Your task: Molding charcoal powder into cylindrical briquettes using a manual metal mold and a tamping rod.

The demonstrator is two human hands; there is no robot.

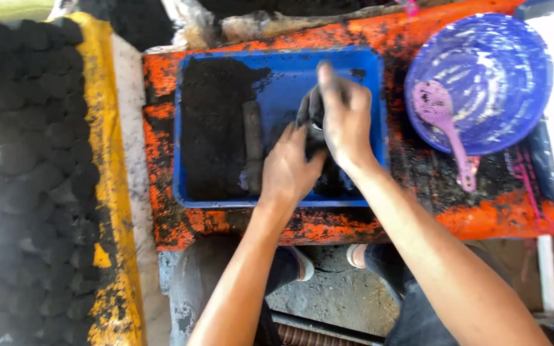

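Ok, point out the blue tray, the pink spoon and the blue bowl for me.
blue tray (277, 204): head view, on its near rim.
pink spoon (433, 104): head view, on its scoop.
blue bowl (514, 51): head view, on its inner wall.

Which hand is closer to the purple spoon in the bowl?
The right hand. It is over the blue tray, just left of the bowl holding the spoon. The left hand is lower and farther left in the tray.
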